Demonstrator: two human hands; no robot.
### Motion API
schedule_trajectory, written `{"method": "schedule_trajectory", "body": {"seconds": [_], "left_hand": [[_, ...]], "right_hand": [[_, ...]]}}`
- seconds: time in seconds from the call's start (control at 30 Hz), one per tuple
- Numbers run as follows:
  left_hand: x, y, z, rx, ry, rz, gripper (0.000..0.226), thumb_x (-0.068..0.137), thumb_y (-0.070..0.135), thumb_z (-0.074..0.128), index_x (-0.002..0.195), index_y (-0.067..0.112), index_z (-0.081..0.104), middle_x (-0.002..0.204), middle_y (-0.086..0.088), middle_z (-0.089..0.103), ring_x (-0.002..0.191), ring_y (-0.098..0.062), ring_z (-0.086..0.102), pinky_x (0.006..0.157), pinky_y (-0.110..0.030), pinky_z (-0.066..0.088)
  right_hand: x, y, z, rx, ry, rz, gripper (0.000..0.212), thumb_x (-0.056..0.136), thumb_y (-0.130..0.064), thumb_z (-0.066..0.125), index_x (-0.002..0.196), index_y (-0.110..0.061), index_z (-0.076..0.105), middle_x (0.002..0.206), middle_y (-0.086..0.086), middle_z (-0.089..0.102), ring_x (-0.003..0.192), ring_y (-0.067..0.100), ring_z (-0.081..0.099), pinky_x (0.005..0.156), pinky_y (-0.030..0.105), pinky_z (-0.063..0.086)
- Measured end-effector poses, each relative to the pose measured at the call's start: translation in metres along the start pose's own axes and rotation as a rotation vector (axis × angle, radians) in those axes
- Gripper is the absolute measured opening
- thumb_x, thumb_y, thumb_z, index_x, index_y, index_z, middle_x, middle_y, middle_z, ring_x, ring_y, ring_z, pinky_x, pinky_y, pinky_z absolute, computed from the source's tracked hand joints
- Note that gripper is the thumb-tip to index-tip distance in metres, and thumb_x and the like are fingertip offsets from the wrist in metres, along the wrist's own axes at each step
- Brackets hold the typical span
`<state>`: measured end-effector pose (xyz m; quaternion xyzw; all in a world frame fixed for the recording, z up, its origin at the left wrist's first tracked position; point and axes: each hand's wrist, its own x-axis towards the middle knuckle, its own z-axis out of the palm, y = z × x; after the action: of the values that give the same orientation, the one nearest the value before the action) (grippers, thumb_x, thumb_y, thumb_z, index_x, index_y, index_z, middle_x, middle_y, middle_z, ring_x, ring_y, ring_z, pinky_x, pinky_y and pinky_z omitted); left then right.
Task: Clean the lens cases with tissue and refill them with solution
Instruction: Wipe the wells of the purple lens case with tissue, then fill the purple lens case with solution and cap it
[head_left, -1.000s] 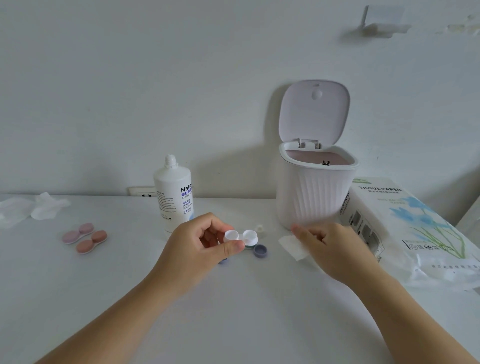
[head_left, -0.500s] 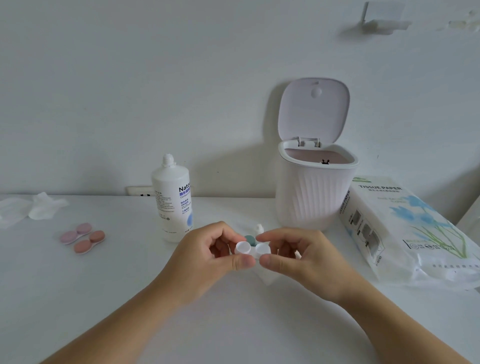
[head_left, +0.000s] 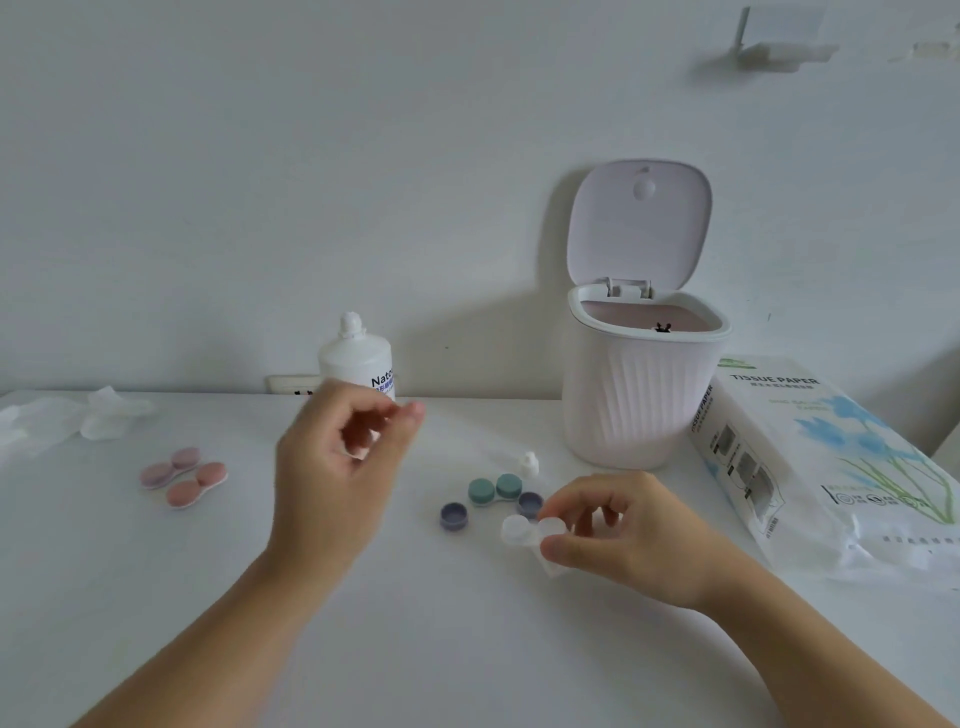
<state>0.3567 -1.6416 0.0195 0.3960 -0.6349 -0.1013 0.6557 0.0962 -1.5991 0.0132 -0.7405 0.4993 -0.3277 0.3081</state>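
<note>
On the white tabletop (head_left: 467, 649), near the middle-right: right hand (head_left: 639, 540) low over the surface, thumb and curled fingers pinching a clear white double-cup lens case (head_left: 524, 532) with a scrap of white tissue (head_left: 551, 567) showing just under the thumb. Just left of and beyond that case: two loose purple-grey round caps, one (head_left: 453, 516) to the left, the other (head_left: 530, 503) touching or nearly touching the case's far edge, partly hidden by the fingertips. Between those caps, slightly farther back: a teal capped lens case (head_left: 494, 488), lying flat. Just beyond it: a small white bottle cap (head_left: 529, 463), upright. Left of centre: left hand (head_left: 337, 467) raised above the table, blurred, fingers loosely curled with thumb and fingertips close together, gripping nothing visible. Behind that hand, by the wall: a white plastic solution bottle with blue lettering (head_left: 358, 358), upright, nozzle uncovered, lower part hidden by the hand. Far left: two pink capped lens cases (head_left: 183, 475) side by side, and farther back a crumpled white tissue wad (head_left: 72, 421). Right of centre, against the wall: a small white ribbed desktop bin (head_left: 636, 395), lid standing open. Far right, just beside the bin: a white plastic pack of tissue paper with blue flower print (head_left: 831, 467).
</note>
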Motion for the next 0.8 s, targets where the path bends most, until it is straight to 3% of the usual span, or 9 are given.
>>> {"method": "schedule_trajectory", "body": {"seconds": [0.07,0.13,0.23,0.3,0.43,0.53,0.63,0.8], "left_hand": [[0.007,-0.010,-0.005,0.041,0.138,-0.042,0.018,0.085,0.041,0.069,0.092,0.030,0.056,0.094,0.018,0.057,0.082,-0.007,0.055,0.076,-0.019,0.042],[0.012,-0.020,-0.008,0.062,0.189,-0.157,0.035,0.081,0.044,0.070,0.108,0.035,0.050,0.110,0.025,0.051,0.100,-0.008,0.052,0.084,-0.022,0.041],[0.016,-0.034,-0.007,0.037,0.118,-0.355,0.062,0.073,0.047,0.073,0.126,0.041,0.044,0.123,0.022,0.049,0.116,-0.008,0.050,0.091,-0.022,0.039],[0.017,-0.041,-0.005,0.036,0.022,-0.450,0.075,0.067,0.052,0.075,0.133,0.039,0.043,0.129,0.019,0.053,0.120,-0.005,0.052,0.088,-0.021,0.039],[0.017,-0.049,-0.004,0.026,-0.089,-0.530,0.076,0.061,0.053,0.079,0.130,0.042,0.048,0.113,0.024,0.067,0.095,0.015,0.061,0.075,-0.021,0.046],[0.016,-0.055,-0.006,0.023,-0.100,-0.542,0.060,0.068,0.044,0.082,0.122,0.041,0.054,0.104,0.022,0.073,0.089,0.004,0.069,0.077,-0.031,0.054],[0.017,-0.056,-0.007,0.005,-0.084,-0.526,0.048,0.072,0.037,0.085,0.114,0.036,0.062,0.102,0.022,0.074,0.090,0.002,0.070,0.075,-0.027,0.052],[0.023,-0.054,-0.012,0.016,-0.156,-0.487,0.045,0.068,0.034,0.088,0.108,0.036,0.068,0.100,0.025,0.074,0.088,0.006,0.070,0.075,-0.025,0.054]], "right_hand": [[0.000,0.002,-0.004,-0.039,0.022,0.012,0.010,0.076,-0.036,0.080,0.086,-0.035,0.077,0.078,-0.006,0.069,0.064,-0.002,0.055,0.062,0.011,0.040],[0.000,0.004,-0.009,-0.077,0.049,0.031,0.011,0.076,-0.038,0.080,0.086,-0.035,0.076,0.076,-0.008,0.069,0.064,-0.002,0.054,0.062,0.010,0.041],[-0.001,0.006,-0.015,-0.099,0.096,0.049,0.007,0.077,-0.033,0.081,0.082,-0.034,0.076,0.068,-0.016,0.066,0.059,-0.002,0.052,0.059,0.008,0.040],[0.000,0.006,-0.017,-0.062,0.150,0.049,0.010,0.077,-0.029,0.083,0.079,-0.035,0.077,0.067,-0.018,0.067,0.057,-0.004,0.052,0.057,0.007,0.040],[0.002,0.002,-0.015,0.089,0.212,0.082,0.015,0.078,-0.025,0.083,0.081,-0.039,0.077,0.076,-0.011,0.075,0.062,-0.002,0.062,0.060,0.009,0.047],[0.003,0.001,-0.013,0.175,0.233,0.130,0.016,0.078,-0.028,0.084,0.088,-0.039,0.078,0.084,-0.009,0.078,0.069,0.001,0.069,0.063,0.011,0.051],[0.003,-0.001,-0.012,0.216,0.255,0.161,0.021,0.078,-0.028,0.084,0.097,-0.034,0.079,0.089,-0.006,0.078,0.079,0.006,0.072,0.067,0.012,0.051],[0.008,-0.012,-0.015,0.221,0.190,0.151,0.014,0.081,-0.026,0.083,0.094,-0.031,0.080,0.088,-0.009,0.079,0.081,0.005,0.074,0.066,0.010,0.050]]}}
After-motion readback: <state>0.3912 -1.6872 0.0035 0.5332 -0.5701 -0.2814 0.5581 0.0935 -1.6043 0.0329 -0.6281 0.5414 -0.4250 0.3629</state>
